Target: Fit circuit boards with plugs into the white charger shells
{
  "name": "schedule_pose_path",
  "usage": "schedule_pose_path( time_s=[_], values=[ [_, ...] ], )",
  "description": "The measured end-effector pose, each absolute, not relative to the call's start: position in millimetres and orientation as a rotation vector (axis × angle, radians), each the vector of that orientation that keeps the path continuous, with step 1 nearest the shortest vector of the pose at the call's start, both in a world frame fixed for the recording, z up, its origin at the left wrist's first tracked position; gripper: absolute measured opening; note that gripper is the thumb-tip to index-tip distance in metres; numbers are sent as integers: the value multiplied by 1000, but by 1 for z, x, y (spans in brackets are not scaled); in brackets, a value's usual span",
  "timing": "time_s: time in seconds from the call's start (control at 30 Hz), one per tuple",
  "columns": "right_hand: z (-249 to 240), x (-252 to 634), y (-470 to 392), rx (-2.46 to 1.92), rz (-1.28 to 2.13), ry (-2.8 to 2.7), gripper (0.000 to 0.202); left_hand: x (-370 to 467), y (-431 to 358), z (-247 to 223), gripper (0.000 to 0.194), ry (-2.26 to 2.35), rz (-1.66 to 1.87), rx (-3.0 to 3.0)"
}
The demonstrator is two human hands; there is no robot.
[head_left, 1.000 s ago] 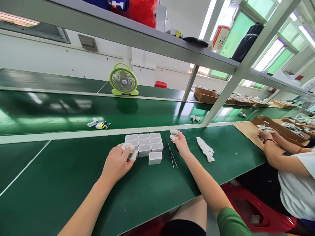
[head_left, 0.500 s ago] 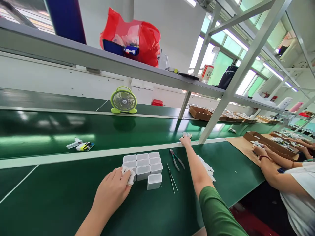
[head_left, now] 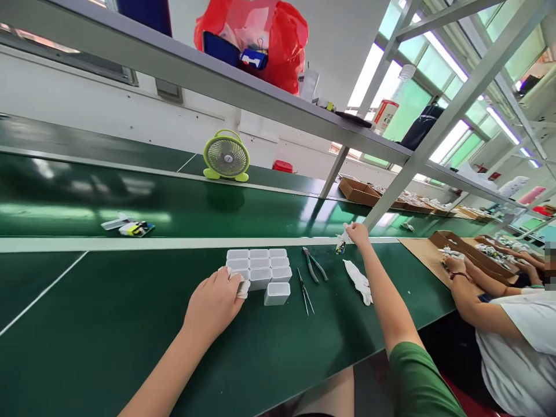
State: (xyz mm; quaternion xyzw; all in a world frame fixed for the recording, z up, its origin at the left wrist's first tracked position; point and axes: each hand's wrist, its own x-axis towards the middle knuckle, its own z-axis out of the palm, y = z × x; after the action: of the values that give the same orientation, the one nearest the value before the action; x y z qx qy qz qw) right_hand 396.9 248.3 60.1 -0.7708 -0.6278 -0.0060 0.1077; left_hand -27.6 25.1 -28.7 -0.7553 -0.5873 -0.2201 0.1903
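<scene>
My left hand (head_left: pixel 216 298) is closed around a crumpled white cloth-like wad (head_left: pixel 244 286), at the front left corner of a block of white plastic boxes (head_left: pixel 259 279). One single white box (head_left: pixel 277 293) stands just in front of that block. My right hand (head_left: pixel 358 233) pinches the white part of a small circuit board assembly (head_left: pixel 341 247) beside the rack post, and its board with yellow and black parts hangs down. Between my hands lie pliers (head_left: pixel 313 265) with dark green handles and metal tweezers (head_left: pixel 305 291). A white glove (head_left: pixel 359 282) lies below my right forearm.
Another board assembly (head_left: pixel 130 227) lies on the green belt at left. A green fan (head_left: pixel 226 156) stands behind it. A slanted rack post (head_left: pixel 434 139) rises at right. A co-worker's hand (head_left: pixel 455 264) works at a cardboard tray (head_left: pixel 443 238).
My right hand has lifted the circuit board assembly off the belt edge and moved right. My left hand stays by the boxes with the white wad. The view has tilted and shifted.
</scene>
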Motion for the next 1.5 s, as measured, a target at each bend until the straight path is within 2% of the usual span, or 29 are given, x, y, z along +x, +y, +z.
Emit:
schedule_pose_path(
  time_s=[0.23,0.4,0.57,0.63,0.73,0.8,0.93,1.07,1.2,1.37,1.5],
  values=[
    [39,366,211,-2153,147,-2184,35,-18,17,-17,29,-1916,-400,-2259],
    [29,360,191,-2351,92,-2119,36,-12,15,-9,29,-2010,-306,-2332],
    [20,354,189,-2453,248,-1986,36,-11,14,4,23,-2115,-241,-2335],
    [21,352,192,-2405,336,-1913,35,-12,14,9,31,-2177,-246,-2297],
    [29,356,195,-2247,480,-1799,34,-17,15,12,61,-2340,-269,-2212],
    [37,363,193,-2080,579,-1724,33,-22,16,11,70,-2451,-264,-2216],
    [50,374,182,-1635,783,-1512,32,-28,20,8,56,-2541,-277,-2348],
    [35,352,169,-1277,979,-1230,42,-26,21,8,49,-2580,-338,-2400],
    [6,303,152,-1074,1234,-1054,44,-27,17,9,57,-2629,-415,-2357],
    [-7,257,130,-889,1463,-950,41,-47,11,11,40,-2606,-401,-2655],
    [-7,250,119,-814,1544,-876,37,-58,10,17,38,-2605,-552,-2828]
  ],
)
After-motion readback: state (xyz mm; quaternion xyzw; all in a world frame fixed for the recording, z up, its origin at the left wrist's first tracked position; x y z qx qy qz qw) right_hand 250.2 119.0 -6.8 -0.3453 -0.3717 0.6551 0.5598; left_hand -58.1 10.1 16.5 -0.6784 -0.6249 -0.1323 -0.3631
